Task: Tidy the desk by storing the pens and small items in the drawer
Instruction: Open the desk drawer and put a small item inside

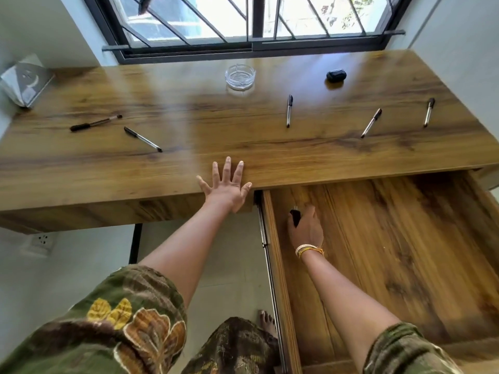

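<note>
A wide wooden drawer (405,252) is pulled out under the desk's right half. My right hand (306,228) is inside its left front part, closed on a pen (295,216) with a dark cap. My left hand (225,186) lies flat with spread fingers on the desk's front edge (108,190). Several pens lie on the desk top: two at the left (94,123) (142,139), one in the middle (289,110), two at the right (372,122) (429,112). A small black case (336,75) sits far back at the right.
A glass ashtray (240,76) stands at the back centre. A grey tissue box (25,82) sits at the back left corner. The barred window (251,20) runs behind the desk. The drawer's metal rail (266,252) is left of the drawer; my bare foot (267,322) is below.
</note>
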Demonstrator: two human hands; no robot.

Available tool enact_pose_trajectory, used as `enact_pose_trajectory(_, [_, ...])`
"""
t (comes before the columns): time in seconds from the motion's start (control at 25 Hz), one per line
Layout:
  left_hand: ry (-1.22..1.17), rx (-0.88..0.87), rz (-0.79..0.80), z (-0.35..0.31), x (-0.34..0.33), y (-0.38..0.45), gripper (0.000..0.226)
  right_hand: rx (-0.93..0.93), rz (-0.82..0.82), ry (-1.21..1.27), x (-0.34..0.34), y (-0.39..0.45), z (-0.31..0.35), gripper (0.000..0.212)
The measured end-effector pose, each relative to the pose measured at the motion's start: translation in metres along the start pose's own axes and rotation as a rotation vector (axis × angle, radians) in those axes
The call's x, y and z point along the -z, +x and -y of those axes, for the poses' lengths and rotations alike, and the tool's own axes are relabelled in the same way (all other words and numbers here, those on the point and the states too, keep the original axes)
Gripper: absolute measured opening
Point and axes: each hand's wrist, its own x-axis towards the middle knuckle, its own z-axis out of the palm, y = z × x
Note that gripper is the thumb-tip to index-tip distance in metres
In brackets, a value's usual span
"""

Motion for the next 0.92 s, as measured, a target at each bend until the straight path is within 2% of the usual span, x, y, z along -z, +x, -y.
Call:
enact_pose_trajectory(0.2, [0.003,0.033,0.154,-0.003,0.014,0.001,0.072,-0.064,0.044,-0.085,-0.014,0.008,0.011,0.062])
enact_pose_trajectory(0.48, [0.029,0.042,0.147,-0.003,0.01,0.004,0.075,-0.011,0.153,-0.26,-0.011,0.012,0.01,0.066])
enact_pose_trajectory(0.8, [0.102,0.018,0.15,-0.008,-0.009,-0.021,0.08,-0.038,0.332,-0.096,0.005,0.002,0.005,0.082])
enact_pose_trajectory(0.92, [0.045,-0.052,0.186,0.0,-0.002,-0.041,0.083,-0.059,0.399,-0.097,0.017,-0.002,0.011,0.072])
